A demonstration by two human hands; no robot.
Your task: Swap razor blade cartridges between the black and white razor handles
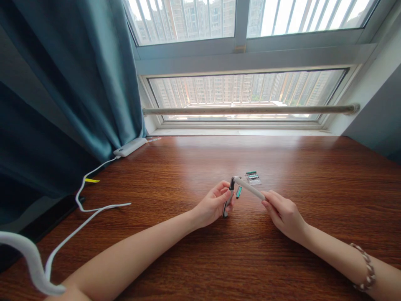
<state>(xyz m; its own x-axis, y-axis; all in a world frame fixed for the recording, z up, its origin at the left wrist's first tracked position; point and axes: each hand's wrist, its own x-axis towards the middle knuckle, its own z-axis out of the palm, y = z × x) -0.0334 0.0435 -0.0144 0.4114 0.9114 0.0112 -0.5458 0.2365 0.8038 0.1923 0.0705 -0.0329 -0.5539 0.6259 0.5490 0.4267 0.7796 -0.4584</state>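
Observation:
My left hand [217,203] is closed around a razor handle [227,203], black and grey, held upright with its top end up. My right hand [286,215] grips the near end of a slim white stick-like tool [250,189]. The far tip of that tool meets or overlaps the top of the razor handle; whether they touch I cannot tell. Just right of my left hand, a green-and-black razor cartridge [239,192] appears by the fingers, on the table. Farther back lies a clear case [253,179] with green-and-black cartridges in it.
The brown wooden table [175,167] runs back to a barred window. A white power strip [130,147] lies at the back left beside the blue curtain [103,83]. White cable [79,196] and a yellow strip [92,180] are on the left. A metal rail [250,110] crosses the window.

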